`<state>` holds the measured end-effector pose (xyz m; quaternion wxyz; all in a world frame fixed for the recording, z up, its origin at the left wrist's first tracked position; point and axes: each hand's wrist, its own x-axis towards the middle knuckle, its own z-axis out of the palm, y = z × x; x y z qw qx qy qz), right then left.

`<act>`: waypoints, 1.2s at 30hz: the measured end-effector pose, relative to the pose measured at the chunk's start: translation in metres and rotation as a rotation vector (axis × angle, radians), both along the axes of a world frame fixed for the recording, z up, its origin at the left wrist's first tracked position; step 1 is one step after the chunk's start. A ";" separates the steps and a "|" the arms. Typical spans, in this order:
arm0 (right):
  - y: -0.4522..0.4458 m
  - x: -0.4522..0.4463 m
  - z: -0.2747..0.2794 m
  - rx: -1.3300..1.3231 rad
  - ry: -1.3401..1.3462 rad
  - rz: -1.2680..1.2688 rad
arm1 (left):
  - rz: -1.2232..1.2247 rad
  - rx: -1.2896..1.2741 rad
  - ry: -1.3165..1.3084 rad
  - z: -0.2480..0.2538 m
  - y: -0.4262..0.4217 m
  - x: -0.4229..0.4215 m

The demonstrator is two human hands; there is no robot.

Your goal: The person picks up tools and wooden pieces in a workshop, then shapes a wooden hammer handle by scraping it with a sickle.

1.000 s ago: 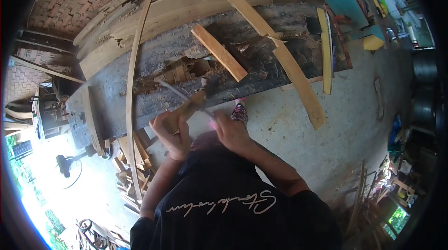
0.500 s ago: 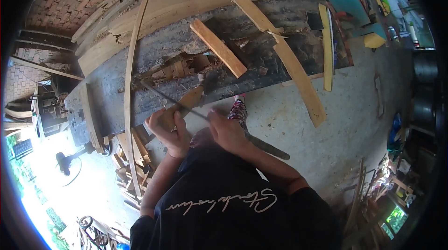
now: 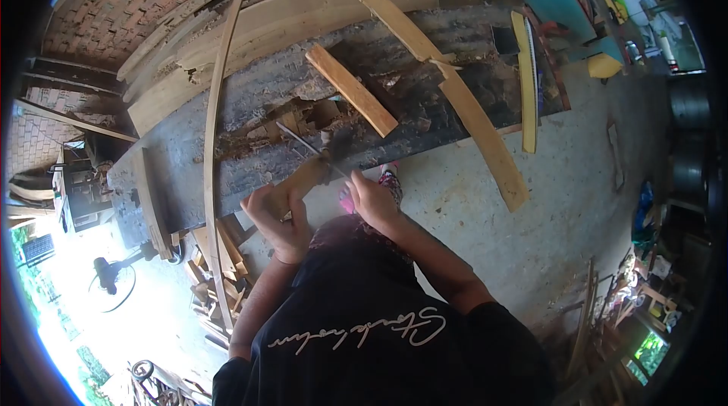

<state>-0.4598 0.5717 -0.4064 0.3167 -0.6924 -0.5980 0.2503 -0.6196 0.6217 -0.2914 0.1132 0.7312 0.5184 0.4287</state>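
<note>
My left hand (image 3: 277, 220) is wrapped around the near end of a short, light-brown piece of wood (image 3: 305, 177). The piece slants away toward the edge of the dark, worn workbench (image 3: 258, 197). In my closed right hand (image 3: 371, 200) is a long thin metal tool (image 3: 299, 138), pointing up and left across the far end of the wood. Whether it is a file or a blade I cannot tell. Its rear part is hidden behind the hand and forearm. Beyond both hands, an orange-brown wooden strip (image 3: 351, 91) lies on the bench.
A long narrow board (image 3: 214, 133) crosses the bench at left, and a curved plank (image 3: 485, 141) overhangs its front edge. A yellow strip (image 3: 523, 80) lies at right. Offcuts (image 3: 203, 282) are piled on the floor near a fan (image 3: 114, 273). Large planks (image 3: 303, 19) lean behind.
The metal tool has swung so its tip points further up and right. My right hand has shifted slightly; my left hand still grips the wood, nearly in place.
</note>
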 end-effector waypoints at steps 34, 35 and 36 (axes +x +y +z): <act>0.011 0.003 -0.033 -0.128 0.088 0.015 | 0.105 -0.017 0.000 -0.008 0.016 -0.021; 0.008 0.000 -0.033 -0.147 0.107 0.032 | 0.100 -0.009 -0.011 -0.010 0.016 -0.023; 0.009 0.000 -0.032 -0.187 0.128 0.046 | 0.091 -0.002 -0.023 -0.012 0.016 -0.024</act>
